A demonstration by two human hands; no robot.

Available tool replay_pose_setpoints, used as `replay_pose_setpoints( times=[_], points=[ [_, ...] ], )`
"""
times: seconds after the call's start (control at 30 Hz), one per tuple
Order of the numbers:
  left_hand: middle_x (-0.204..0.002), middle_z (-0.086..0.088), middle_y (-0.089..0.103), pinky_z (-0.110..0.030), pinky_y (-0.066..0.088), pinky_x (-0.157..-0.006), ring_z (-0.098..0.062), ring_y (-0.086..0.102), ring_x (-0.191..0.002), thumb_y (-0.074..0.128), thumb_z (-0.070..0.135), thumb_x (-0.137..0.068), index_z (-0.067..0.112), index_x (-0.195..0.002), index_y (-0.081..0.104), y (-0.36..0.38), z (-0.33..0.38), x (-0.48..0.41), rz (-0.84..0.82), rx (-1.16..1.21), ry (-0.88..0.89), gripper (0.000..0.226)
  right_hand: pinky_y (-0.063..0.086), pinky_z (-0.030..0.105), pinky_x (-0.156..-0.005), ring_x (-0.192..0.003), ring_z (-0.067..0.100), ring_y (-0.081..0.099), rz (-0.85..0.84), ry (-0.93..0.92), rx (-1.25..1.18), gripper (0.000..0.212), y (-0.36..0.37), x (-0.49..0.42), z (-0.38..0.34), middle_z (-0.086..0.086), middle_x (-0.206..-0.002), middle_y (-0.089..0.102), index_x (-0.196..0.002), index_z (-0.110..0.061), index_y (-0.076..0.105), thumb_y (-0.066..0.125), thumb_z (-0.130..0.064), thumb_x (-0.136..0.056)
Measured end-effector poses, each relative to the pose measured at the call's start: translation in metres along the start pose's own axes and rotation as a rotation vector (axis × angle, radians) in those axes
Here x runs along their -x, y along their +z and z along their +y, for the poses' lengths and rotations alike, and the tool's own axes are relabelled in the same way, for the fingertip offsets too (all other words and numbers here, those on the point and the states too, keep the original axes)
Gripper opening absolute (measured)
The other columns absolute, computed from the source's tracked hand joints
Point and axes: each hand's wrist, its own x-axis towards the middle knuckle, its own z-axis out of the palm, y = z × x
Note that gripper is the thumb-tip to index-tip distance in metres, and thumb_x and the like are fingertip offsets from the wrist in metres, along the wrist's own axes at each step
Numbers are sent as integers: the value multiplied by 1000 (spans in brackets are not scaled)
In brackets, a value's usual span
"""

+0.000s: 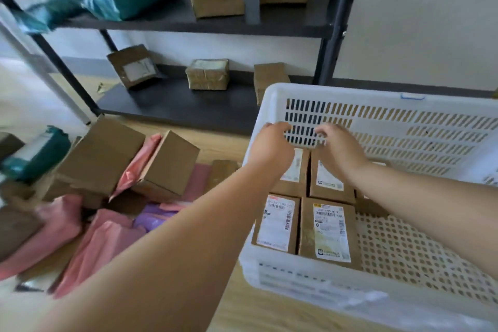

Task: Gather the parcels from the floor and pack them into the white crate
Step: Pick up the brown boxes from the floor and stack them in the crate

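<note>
Inside the crate (404, 94) several boxes (326, 229) sit packed — left hand (272, 143) and right hand (339, 149) hover loosely curled, empty — but many parcels (102, 153) wait on the floor (242, 310).

— Where does my view look from?
— From your head, wide-angle, facing forward and down.
— How near is it?
— Close. The white slotted plastic crate (350, 93) fills the lower right, and your left hand (272, 144) and right hand (341, 151) sit mid-frame. The dark metal shelf rack (175, 105) stands farther off, upper left.
</note>
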Motion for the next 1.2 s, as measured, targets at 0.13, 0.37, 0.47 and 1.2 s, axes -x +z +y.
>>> replay_pose_setpoints(
  times=[0.13, 0.37, 0.47, 1.2],
  points=[
    [-139, 2, 48, -19, 43, -77, -16, 55, -113, 47, 3, -91, 22, -139, 49, -49, -20, 21, 139, -7, 17, 51, 46, 27, -85, -108, 16, 54, 61, -84, -83, 36, -1, 19, -65, 0, -131, 52, -129, -17, 52, 55, -11, -93],
    [-139, -3, 49, -20, 38, -80, -21, 56, -116, 41, 1, -90, 19, -139, 50, -133, -74, 53, 293, -47, -58, 52, 48, 32, -90, -113, 17, 55, 14, -210, -105, 41, 9, 48, -165, -1, -137, 47, -135, -23, 47, 52, -17, -95],
    [-139, -4, 49, -24, 42, -79, -23, 54, -118, 42, 2, -89, 20, -139, 49, -162, -107, 58, 312, -73, -128, 54, 48, 31, -88, -104, 16, 55, -35, -240, -122, 40, 21, 53, -198, -1, -136, 46, -135, -23, 46, 52, -18, -95],
    [-125, -9, 56, -36, 53, -85, -24, 60, -103, 42, 14, -100, 16, -135, 49, -281, -345, 6, 649, 354, -774, 36, 42, 28, -90, -109, 19, 55, -498, 4, -329, 47, 274, 15, -359, 0, -133, 55, -139, -21, 48, 56, -25, -93]
  ],
)
